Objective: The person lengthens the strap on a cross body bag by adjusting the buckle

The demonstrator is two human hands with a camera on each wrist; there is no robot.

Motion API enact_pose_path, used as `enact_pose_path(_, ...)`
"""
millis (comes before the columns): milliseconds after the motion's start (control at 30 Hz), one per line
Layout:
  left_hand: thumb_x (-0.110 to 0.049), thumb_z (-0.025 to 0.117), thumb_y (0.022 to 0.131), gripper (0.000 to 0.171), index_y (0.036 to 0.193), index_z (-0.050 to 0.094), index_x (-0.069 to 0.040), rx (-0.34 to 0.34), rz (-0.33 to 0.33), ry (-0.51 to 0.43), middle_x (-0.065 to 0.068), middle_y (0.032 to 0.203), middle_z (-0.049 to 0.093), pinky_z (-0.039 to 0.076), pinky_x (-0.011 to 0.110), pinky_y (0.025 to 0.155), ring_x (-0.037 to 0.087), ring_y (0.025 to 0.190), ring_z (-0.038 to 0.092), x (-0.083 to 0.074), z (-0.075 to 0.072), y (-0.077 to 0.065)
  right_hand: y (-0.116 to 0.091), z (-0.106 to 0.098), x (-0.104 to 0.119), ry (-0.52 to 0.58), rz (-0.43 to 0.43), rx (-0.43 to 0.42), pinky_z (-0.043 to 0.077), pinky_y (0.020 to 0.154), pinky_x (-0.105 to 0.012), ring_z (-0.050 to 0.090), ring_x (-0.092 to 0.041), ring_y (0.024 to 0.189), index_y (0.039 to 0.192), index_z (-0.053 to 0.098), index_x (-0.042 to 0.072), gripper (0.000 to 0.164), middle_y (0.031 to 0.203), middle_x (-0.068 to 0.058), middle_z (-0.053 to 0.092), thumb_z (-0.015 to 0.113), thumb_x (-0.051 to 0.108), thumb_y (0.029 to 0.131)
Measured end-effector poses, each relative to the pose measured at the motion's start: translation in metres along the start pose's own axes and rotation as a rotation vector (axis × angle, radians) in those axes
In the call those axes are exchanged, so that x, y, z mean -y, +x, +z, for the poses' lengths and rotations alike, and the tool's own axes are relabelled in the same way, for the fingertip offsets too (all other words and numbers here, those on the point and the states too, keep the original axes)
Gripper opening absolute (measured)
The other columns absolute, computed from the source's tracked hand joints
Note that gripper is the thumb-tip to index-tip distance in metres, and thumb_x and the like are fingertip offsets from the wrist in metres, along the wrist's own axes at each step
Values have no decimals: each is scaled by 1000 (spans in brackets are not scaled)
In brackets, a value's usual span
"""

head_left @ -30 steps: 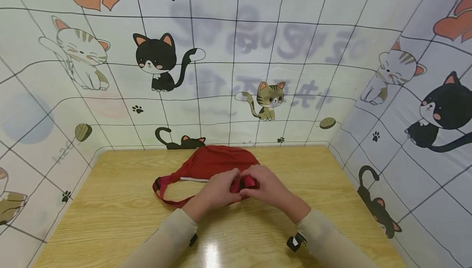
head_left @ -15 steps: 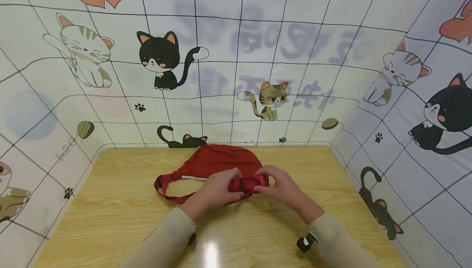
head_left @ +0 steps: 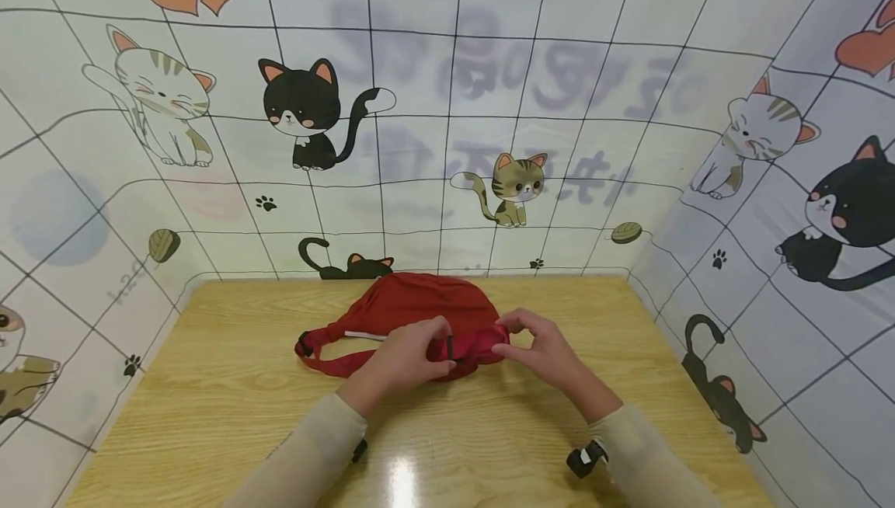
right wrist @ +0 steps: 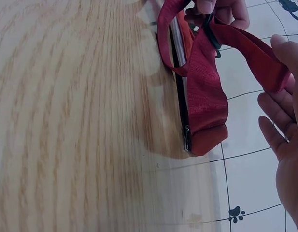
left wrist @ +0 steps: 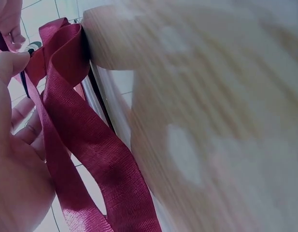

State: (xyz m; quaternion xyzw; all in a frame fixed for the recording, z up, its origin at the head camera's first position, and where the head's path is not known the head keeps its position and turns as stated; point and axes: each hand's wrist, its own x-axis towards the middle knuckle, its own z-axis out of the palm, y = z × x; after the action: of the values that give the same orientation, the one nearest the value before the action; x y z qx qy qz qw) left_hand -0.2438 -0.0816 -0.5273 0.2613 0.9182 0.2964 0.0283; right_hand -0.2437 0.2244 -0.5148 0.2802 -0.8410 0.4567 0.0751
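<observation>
A red waist bag (head_left: 423,302) lies at the far side of the table, its pale zipper line (head_left: 363,335) facing me. In front of it my left hand (head_left: 402,356) pinches the dark red strap (head_left: 478,345) at a black slider (head_left: 450,347). My right hand (head_left: 544,349) holds the folded loop of that strap between thumb and fingers, a short way to the right. The right wrist view shows the loop (right wrist: 252,55) running from the slider (right wrist: 210,31) to the right fingertips. Twisted strap lengths (left wrist: 98,145) hang beside my left palm.
At the bag's left end sits a black buckle (head_left: 303,345) on the strap. The wooden table (head_left: 231,415) meets a cat-printed cloth wall (head_left: 412,143) at the back and sides. A black device (head_left: 586,459) is strapped at the right wrist.
My right hand has moved right, away from the left, drawing out the strap loop and exposing the slider. My left hand has shifted slightly left.
</observation>
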Motion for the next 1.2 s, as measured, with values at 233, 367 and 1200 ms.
enact_pose_path(233,-42,87,96,39,121,60,-30,-6,0,3,-14,100,63,50,35,80,12,91,60,3,1,1,1,4,-4,-18,-8,48,56,100,-53,69,-18,117,142,66,5,55,128,3,75,91,15,94)
enact_pose_path(367,-43,87,96,40,122,60,-29,4,-20,-8,-14,102,65,51,36,81,12,92,61,4,0,0,-2,5,-12,-95,-34,75,56,98,-57,68,-24,116,142,65,8,59,127,3,72,94,17,92)
enact_pose_path(1200,-46,84,98,39,124,62,-26,14,-62,-45,-12,105,69,53,40,90,11,95,65,7,-2,2,-3,23,-35,-587,-287,76,52,92,-42,59,-19,103,103,73,16,36,108,3,74,100,27,83)
